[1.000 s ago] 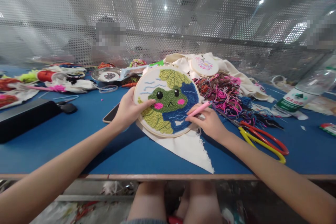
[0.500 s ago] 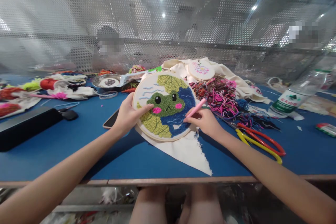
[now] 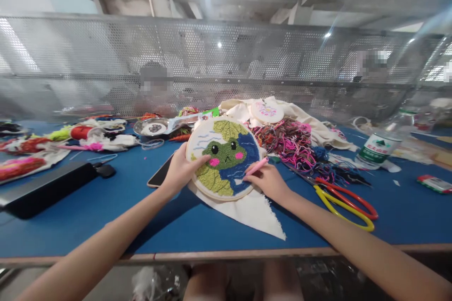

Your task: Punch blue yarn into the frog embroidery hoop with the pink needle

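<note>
A blue tabletop (image 3: 88, 211) is carrying a cream cloth (image 3: 254, 211), a phone (image 3: 159, 176) and a black case (image 3: 45, 190). Scissors (image 3: 321, 186), a yarn tangle (image 3: 296, 143) and a plastic bottle (image 3: 377, 148) are lying at its right.

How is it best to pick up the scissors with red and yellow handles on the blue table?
Grip the scissors by the long handle loops, from the near right. The loops lie flat toward the table edge; the blades point away, toward the yarn pile. The right hand, holding the pink tool, is nearest; the left hand holds the hoop.
</note>
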`<state>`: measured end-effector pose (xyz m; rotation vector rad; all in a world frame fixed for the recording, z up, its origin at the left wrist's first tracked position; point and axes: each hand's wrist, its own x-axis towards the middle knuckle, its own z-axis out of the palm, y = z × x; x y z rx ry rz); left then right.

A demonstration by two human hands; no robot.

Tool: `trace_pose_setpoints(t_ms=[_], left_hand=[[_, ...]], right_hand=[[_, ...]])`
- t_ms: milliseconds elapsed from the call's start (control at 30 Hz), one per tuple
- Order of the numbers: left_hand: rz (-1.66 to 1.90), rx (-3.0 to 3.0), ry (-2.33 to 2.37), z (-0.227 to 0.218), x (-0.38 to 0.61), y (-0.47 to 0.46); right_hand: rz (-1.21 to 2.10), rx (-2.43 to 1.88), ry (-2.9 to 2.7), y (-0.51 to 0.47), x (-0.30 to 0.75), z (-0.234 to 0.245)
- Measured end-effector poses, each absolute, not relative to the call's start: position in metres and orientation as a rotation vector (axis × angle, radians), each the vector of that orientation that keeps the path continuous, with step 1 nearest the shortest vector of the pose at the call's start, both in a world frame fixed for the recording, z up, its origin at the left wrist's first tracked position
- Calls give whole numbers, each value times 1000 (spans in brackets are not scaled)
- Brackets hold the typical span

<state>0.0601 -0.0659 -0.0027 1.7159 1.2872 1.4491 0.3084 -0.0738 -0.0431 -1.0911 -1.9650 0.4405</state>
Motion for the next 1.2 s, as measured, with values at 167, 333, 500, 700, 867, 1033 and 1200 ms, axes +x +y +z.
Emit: trace_pose_setpoints(t_ms=[167,333,500,700,867,1033,1200], left_hand=[[1451,1732,1294,-4,60,-65],[1387,1722,1403,-12,54,-53],[1433,1750,1324,-13,54,-53],[1566,1925,1255,-8,55,-62],[1487,1864,1419,-12,53,-54],[1455,1776,1377,-18,52,-47],[1451,1780,1408,-20,50,-44]], right_hand=[[375,-1101,-2003,-80,308,-42],[612,-1033,-1942,-78,317,-43],[533,-968,-1961,-73,323,-41],[140,-879,-2155,-81,323,-41],[49,-1015,-2056,-85,320,-40],[85,-1003,-2011,-84,321,-43],[166,-1015,-1981,-84,323,-46]])
